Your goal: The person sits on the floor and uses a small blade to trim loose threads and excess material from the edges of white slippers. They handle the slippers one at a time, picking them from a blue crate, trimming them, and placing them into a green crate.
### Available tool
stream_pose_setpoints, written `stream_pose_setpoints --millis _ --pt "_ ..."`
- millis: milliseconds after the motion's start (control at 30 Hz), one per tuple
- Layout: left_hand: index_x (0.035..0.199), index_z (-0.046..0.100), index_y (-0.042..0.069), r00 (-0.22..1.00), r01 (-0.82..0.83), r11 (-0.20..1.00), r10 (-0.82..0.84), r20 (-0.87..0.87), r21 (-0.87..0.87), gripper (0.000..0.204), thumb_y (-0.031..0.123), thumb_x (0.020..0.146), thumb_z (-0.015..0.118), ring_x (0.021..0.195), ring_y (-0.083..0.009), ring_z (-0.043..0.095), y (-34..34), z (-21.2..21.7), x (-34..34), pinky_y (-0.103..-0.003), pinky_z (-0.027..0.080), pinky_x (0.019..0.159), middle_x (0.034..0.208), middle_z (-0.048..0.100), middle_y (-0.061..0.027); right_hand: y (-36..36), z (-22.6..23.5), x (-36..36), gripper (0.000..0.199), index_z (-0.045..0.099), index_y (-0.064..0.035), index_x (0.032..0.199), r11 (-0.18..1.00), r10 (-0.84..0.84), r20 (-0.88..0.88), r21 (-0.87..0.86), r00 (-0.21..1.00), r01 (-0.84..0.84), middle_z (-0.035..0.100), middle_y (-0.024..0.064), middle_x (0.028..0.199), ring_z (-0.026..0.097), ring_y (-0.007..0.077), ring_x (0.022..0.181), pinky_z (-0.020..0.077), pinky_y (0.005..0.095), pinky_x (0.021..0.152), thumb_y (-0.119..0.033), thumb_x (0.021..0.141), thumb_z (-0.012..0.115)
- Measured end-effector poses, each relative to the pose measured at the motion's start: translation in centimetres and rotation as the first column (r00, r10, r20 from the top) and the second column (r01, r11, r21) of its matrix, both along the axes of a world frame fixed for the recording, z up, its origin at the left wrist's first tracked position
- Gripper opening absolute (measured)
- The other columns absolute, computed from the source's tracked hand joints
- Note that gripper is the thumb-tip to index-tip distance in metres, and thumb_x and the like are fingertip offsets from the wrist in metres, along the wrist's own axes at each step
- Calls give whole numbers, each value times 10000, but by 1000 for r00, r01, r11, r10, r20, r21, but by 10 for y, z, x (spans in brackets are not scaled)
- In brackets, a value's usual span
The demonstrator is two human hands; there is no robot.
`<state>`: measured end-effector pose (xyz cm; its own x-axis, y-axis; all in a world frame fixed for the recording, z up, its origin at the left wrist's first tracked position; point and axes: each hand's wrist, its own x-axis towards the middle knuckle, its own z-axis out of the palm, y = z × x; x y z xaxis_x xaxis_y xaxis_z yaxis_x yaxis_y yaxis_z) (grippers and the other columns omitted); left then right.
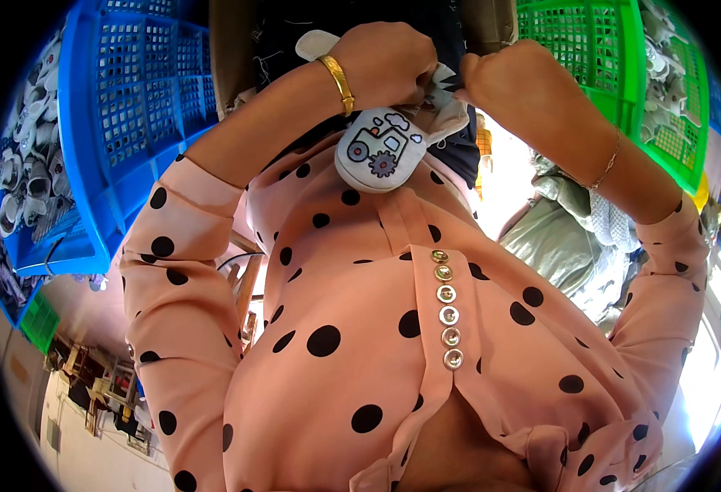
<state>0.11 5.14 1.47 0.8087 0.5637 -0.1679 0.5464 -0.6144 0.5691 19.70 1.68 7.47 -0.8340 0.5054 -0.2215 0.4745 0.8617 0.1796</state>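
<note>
Two hands in my feed, one fabric piece between them. Left hand: fingers curled, looks clamped on the upper edge of the white fabric piece; fingertips face away from me. Right hand: curled, its fingertips at the gathered far end of the same piece. I can't tell if it's gripping or only touching.

The piece hangs at waist level, just in front of the shirt, rounded end down, picture side toward me: one vehicle-like shape, two gear-like wheels, plus cloud shapes.

One gold bangle on the left wrist, one thin bracelet on the right. A second white piece pokes out past the left hand, over one dark cloth with loose threads.

One pink shirt, black dots, six metallic buttons in a row.

Further out: one large blue basket on the left, with a heap of grey-white pieces beyond its near wall; I can't count those. One large green basket on the right, second such heap alongside. One crumpled greyish bundle below the right forearm.
</note>
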Motion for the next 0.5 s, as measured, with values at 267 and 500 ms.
stream_pose_setpoints --millis 267,500 --pt "803 742 77 1000 -29 995 27 -13 -93 146 154 685 708 655 -295 649 2 0 3 -361 521 634 708 663 -138 5 -7 -12 159 592 -42 765 996 -53 150 -62 987 63 581 76 564 637 231 554 493 317 510 -182 808 652" --pt "800 738 63 999 -30 994 28 -22 -104 146 149 687 705 658 -295 649 1 -1 3 -363 517 630 704 660 -142 7 -17 -18 78 655 -39 797 992 -26 305 -110 952 62 621 64 652 658 213 608 494 302 521 -98 747 647"
